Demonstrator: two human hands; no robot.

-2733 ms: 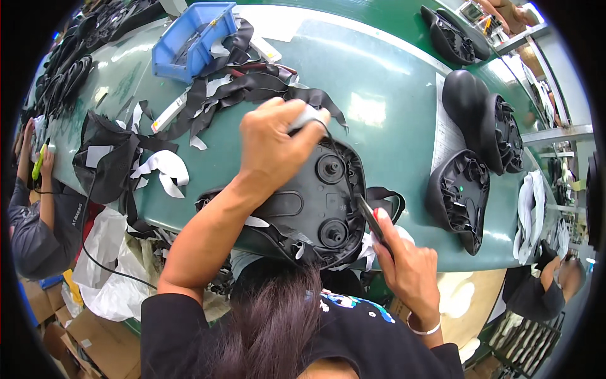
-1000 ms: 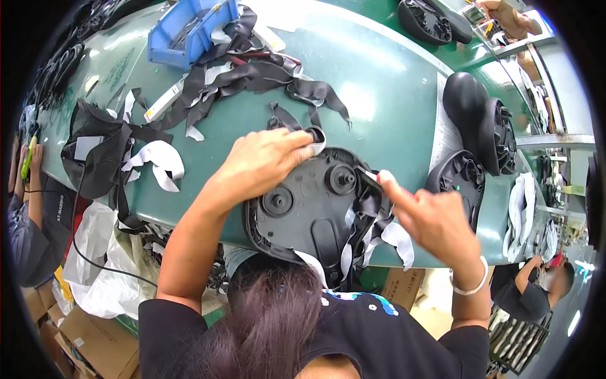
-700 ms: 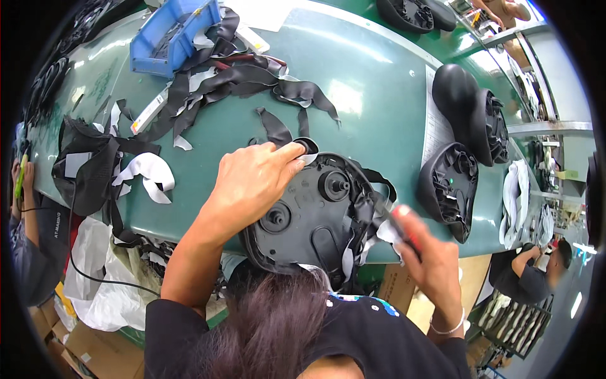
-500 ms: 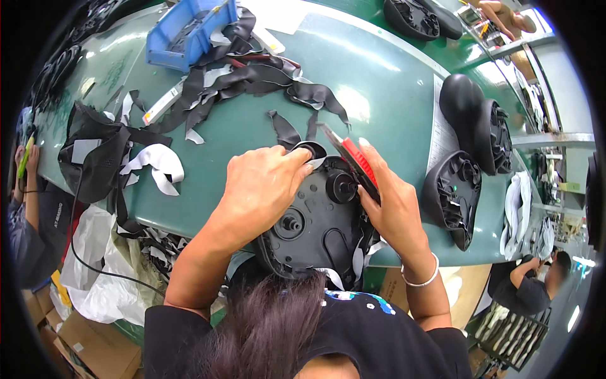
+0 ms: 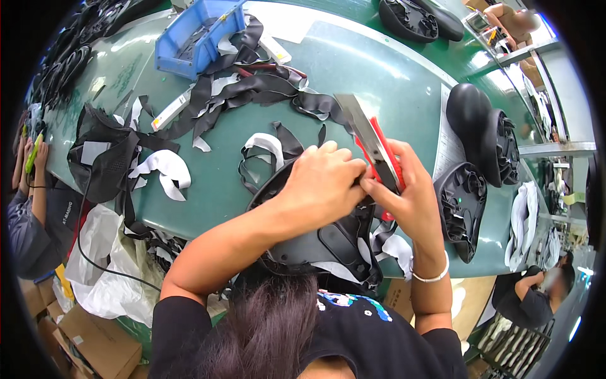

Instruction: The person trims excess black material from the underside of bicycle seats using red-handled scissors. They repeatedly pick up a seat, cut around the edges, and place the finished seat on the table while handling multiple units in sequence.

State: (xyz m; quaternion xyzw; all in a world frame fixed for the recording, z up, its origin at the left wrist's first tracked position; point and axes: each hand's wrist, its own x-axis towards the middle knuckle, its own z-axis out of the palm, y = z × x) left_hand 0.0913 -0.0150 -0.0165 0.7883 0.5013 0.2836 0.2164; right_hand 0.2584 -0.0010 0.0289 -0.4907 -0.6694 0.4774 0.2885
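An upturned black bicycle saddle [image 5: 315, 243] lies in front of me at the table's near edge, its underside partly hidden by my left hand and forearm. My left hand [image 5: 322, 183] is closed over the saddle's far side; what its fingertips pinch is hidden. My right hand [image 5: 411, 196] grips a red utility knife [image 5: 380, 151], its long blade out and pointing away, up and left. The right thumb is close to the left fingertips. Black-and-white cover strips [image 5: 264, 148] curl beside the saddle's far left edge, and a pale strip [image 5: 396, 249] hangs at its right.
Dark trimmed strips [image 5: 252, 88] trail across the green table [image 5: 214, 183] toward a blue bin [image 5: 199, 41]. A black mesh bag-like piece [image 5: 98, 148] lies left. More saddles [image 5: 464, 205] stand at the right. Co-workers [image 5: 533, 294] are at the right and far left.
My left hand has moved right across the saddle toward my right hand, covering more of the underside. The knife's blade now stands higher and farther right. A loose strip lies at the saddle's far left.
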